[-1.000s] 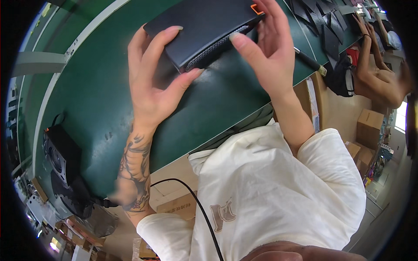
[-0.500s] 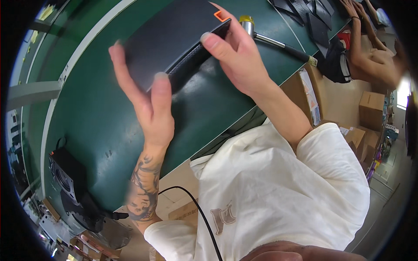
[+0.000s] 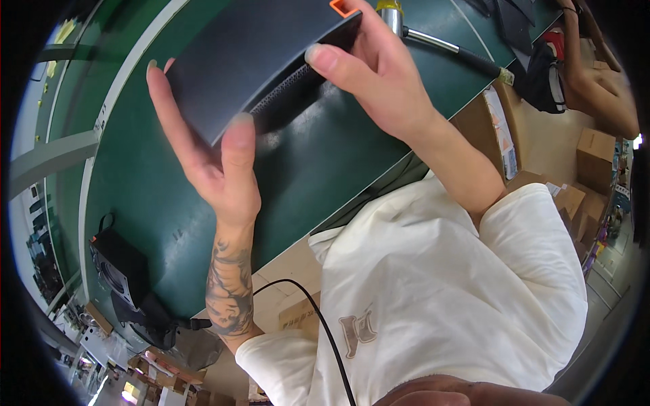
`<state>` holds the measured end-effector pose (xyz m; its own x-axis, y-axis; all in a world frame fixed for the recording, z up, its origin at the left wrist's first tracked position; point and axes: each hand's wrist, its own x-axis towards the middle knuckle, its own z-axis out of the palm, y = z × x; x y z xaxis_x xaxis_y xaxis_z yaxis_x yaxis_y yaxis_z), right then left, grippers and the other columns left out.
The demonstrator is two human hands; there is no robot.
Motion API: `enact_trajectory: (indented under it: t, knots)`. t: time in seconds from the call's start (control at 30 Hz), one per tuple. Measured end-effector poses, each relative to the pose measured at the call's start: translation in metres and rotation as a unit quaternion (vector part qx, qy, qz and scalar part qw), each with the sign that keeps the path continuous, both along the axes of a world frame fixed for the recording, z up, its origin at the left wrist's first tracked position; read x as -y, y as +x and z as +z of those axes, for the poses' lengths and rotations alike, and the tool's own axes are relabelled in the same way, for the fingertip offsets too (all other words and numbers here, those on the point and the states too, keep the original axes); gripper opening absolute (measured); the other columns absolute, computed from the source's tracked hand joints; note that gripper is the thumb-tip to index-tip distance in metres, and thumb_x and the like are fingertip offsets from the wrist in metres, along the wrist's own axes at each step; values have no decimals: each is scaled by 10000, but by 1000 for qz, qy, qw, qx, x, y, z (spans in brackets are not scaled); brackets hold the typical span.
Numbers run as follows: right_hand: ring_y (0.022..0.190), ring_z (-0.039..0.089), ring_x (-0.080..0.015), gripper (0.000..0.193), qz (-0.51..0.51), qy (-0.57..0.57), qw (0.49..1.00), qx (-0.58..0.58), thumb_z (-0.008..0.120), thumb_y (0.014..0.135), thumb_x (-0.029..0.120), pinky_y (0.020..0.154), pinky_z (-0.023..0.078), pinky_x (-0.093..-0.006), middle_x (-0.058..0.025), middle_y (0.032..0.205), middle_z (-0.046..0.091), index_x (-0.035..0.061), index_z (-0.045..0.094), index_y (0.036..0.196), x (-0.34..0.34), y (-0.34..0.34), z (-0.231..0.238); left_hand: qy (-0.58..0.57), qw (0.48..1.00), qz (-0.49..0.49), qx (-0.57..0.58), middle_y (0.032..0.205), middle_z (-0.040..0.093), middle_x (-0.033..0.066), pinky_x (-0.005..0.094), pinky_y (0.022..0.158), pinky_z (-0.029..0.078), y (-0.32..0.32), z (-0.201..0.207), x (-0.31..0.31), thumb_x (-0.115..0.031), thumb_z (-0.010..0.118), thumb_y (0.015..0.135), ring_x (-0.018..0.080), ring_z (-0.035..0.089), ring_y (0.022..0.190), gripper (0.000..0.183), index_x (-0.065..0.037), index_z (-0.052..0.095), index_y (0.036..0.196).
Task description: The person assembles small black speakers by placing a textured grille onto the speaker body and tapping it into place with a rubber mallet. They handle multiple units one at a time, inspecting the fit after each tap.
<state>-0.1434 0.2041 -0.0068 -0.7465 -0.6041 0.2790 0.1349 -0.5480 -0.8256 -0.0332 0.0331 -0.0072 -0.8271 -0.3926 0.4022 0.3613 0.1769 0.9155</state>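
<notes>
A black, smooth-faced panel (image 3: 237,61) with a perforated mesh strip along its near edge is held up above the green table. My left hand (image 3: 217,162) grips its left end, thumb on the near edge and fingers spread along the far side. My right hand (image 3: 386,88) clasps the right end, its thumb pressed on the near edge and its other fingers partly hidden behind. At that end an orange angular piece (image 3: 344,7) sticks up by the right fingers. Just beyond my right hand lies a mallet (image 3: 440,44) with a yellow-capped metal head and black grip.
The green table (image 3: 291,196) runs under both hands. A black box-shaped device with a round front (image 3: 118,271) stands at its left end. Dark panels (image 3: 514,27) are piled at the far right. A person's arm (image 3: 582,88) shows beyond, near cardboard boxes (image 3: 596,159).
The panel and both hands have shifted slightly left and up in the picture, and the panel has tilted a little, showing more of the mesh. Both hands keep their hold.
</notes>
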Motion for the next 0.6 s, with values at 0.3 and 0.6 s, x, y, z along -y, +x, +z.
enact_trajectory:
  t: [0.3,0.6]
  knots:
    - [1266,520,-169,744,-121,114,984,-61,711,995,147,1091,412,-301,-127,1408,527,-58,287,1570,10,0,-6,-52,998,39,7,1607,379,141,323,1102,428,-1,1,3,-219,680,1011,217,521,1331,702,-44,328,1592]
    - [1178,557,-149,838,-86,167,980,-63,778,951,203,1020,461,-277,-120,1336,567,-30,285,1587,3,-13,4,-108,993,39,11,1528,473,128,262,1027,439,-2,-3,18,-261,677,1017,168,536,1264,620,3,424,1517]
